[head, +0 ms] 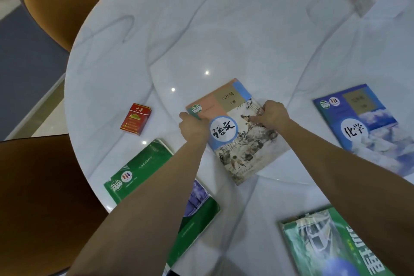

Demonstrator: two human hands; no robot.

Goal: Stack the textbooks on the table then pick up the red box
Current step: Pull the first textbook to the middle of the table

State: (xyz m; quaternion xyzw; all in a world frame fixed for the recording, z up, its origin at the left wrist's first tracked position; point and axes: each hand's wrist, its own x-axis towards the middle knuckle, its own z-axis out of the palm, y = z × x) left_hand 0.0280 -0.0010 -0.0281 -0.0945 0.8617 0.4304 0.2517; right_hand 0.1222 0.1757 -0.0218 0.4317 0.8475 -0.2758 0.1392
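A pink and blue textbook (pixel 235 139) with an ink painting on its cover lies in the middle of the white round table (pixel 201 29). My left hand (pixel 193 129) grips its left edge and my right hand (pixel 272 114) grips its right edge. A small red box (pixel 136 119) lies flat to the left of that book. A green textbook (pixel 143 170) lies near the front left edge, partly under my left forearm. A blue textbook (pixel 363 127) lies at the right. Another green textbook (pixel 324 244) lies at the front right.
An orange chair (pixel 58 0) stands at the back left of the table and a brown chair (pixel 38 197) at the front left. Clear plastic wrapping and a small packet (pixel 363 0) lie at the far right of the table.
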